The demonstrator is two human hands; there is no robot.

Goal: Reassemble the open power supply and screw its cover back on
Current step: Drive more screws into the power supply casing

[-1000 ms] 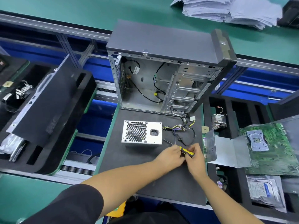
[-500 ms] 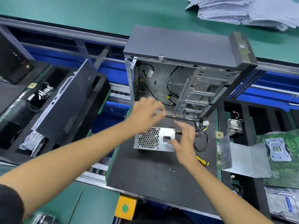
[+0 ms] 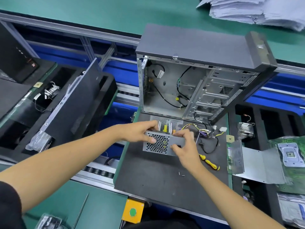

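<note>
in the head view, the power supply (image 3: 162,142) is held on the black mat (image 3: 165,179) before the open computer case (image 3: 189,83), gripped by the left hand (image 3: 140,131) and right hand (image 3: 184,142), fingers curled round its edges. a yellow screwdriver (image 3: 209,161) and two screws (image 3: 181,174) are seen beside it.

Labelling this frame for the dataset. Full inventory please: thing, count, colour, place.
power supply: 1, silver, mat centre, top open
cable bundle: 1, multicolour, right of the supply
screwdriver: 1, yellow handle, mat, right of the right hand
screws: 2, silver, loose on mat
mat: 1, dark grey
computer case: 1, grey, behind mat, side open
motherboard: 1, green, right
paper stack: 1, white, top right
left hand: grips supply's left end
right hand: grips supply's right end
</note>
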